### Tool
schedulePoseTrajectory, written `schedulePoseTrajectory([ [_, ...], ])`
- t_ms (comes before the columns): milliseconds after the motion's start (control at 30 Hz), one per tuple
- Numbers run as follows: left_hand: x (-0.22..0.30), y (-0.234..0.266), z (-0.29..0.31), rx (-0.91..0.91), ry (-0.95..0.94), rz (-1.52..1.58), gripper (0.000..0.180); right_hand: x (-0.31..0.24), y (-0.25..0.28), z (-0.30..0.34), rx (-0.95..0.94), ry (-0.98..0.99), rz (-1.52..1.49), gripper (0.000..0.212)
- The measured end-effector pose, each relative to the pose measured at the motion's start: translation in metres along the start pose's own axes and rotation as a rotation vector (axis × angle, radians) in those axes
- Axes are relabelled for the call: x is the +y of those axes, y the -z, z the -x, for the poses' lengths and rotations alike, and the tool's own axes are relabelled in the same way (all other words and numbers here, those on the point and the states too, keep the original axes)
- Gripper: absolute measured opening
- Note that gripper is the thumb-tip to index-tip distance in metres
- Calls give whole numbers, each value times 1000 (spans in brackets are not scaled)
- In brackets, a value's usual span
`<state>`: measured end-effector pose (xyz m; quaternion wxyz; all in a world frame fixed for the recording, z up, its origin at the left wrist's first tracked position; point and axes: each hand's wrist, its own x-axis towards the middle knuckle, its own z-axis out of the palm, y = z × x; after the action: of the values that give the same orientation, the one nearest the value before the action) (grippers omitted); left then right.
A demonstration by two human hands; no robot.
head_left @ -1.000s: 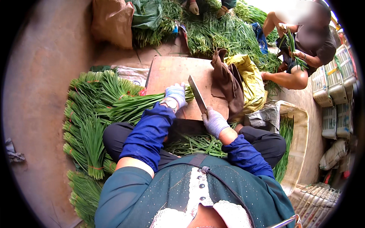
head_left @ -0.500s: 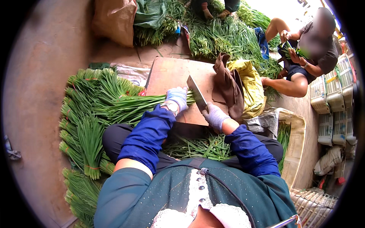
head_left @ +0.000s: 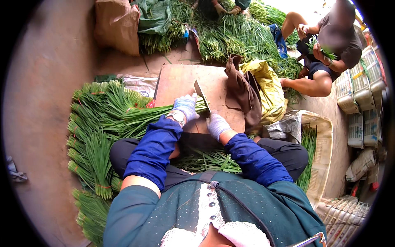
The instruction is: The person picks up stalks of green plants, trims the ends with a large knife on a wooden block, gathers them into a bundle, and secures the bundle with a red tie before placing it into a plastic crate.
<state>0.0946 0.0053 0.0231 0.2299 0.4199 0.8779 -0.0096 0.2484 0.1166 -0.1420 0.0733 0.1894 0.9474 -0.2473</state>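
Note:
My left hand (head_left: 186, 107), in a pale glove, is closed over a bunch of long green chives (head_left: 149, 116) lying across the near part of a wooden board (head_left: 177, 78). The cut-looking ends poke out just past its fingers. My right hand (head_left: 218, 126), also gloved, grips the handle of a broad-bladed knife (head_left: 201, 94). Its blade stands on edge right at the chive ends, pointing away from me. The knife's handle is mostly hidden inside my fist. Loose green pieces (head_left: 212, 159) lie below the board between my legs.
Tied chive bundles (head_left: 96, 164) are stacked at my left. A brown cloth (head_left: 242, 94) and a yellow sack (head_left: 269, 99) lie at the board's right, near a plastic crate (head_left: 325, 152). Another person (head_left: 335, 45) sits at the far right with greens; a third person's hands (head_left: 226, 9) show at the top.
My right hand has brought the knife left, closer to my left hand and against the chive ends. The view has shifted slightly. The seated person's hands have moved apart.

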Motion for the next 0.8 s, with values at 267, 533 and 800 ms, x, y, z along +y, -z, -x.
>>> schedulePoseTrajectory([
  [267, -39, 76, 76, 333, -105, 333, 96, -38, 130, 34, 173, 5, -179, 24],
  [533, -19, 175, 154, 608, -352, 922, 91, -11, 139, 19, -79, 537, 139, 18],
  [800, 10, 152, 174, 478, -665, 1406, 94, 12, 148, 90, 81, 398, 411, 25],
])
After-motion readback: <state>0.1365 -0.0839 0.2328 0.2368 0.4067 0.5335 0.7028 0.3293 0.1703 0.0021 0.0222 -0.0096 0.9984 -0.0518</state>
